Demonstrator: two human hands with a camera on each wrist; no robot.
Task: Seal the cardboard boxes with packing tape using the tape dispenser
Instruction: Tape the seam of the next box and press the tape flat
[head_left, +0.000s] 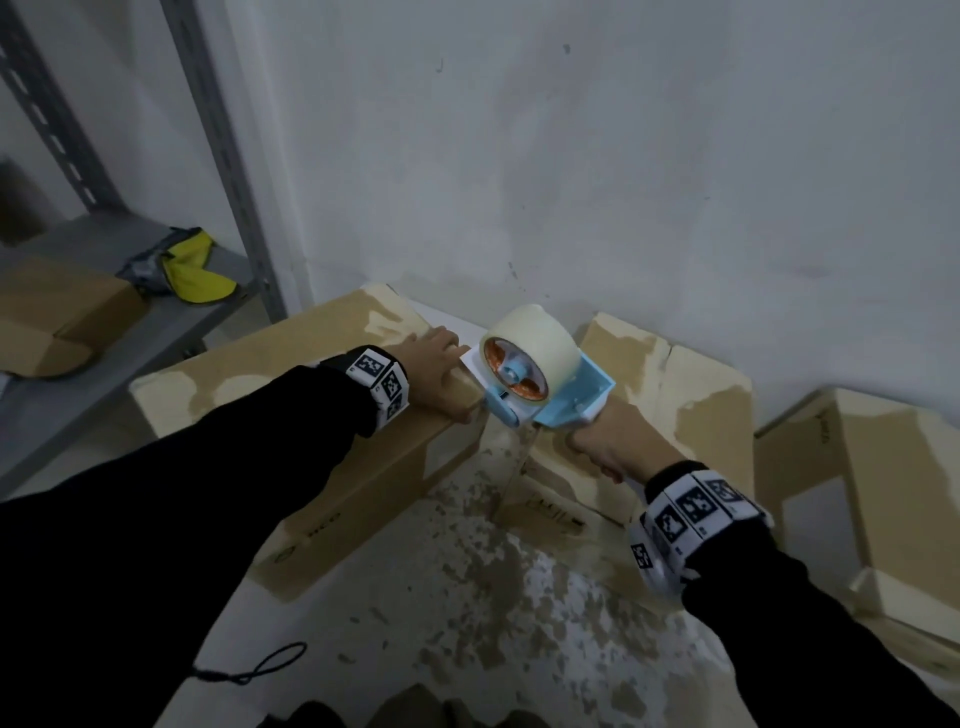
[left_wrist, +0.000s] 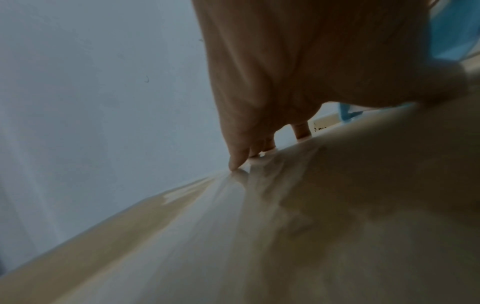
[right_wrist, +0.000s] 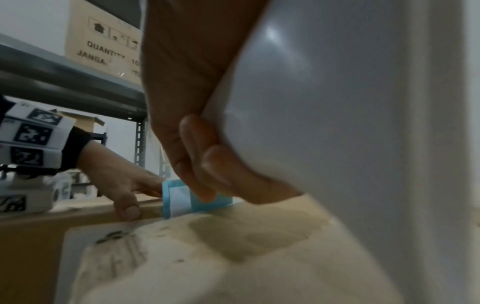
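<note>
My left hand (head_left: 439, 371) lies on the near right corner of the left cardboard box (head_left: 270, 384). Its fingers (left_wrist: 235, 164) are straight and touch the glossy top, and the thumb (right_wrist: 127, 209) hangs over the side. My right hand (head_left: 618, 447) grips the white handle (right_wrist: 337, 123) of the blue tape dispenser (head_left: 571, 400), fingers (right_wrist: 207, 164) curled round it. The dispenser carries a cream tape roll (head_left: 540, 338). Its front end sits at the left box's corner, right beside my left hand, above the gap to the right box (head_left: 696, 395).
A worn, patchy surface (head_left: 467, 571) lies in front of the two boxes. Another box (head_left: 883, 493) stands at the right. A grey metal shelf (head_left: 104, 364) at the left holds a box (head_left: 57, 317) and a yellow and grey item (head_left: 192, 265). The wall (head_left: 623, 156) is close behind.
</note>
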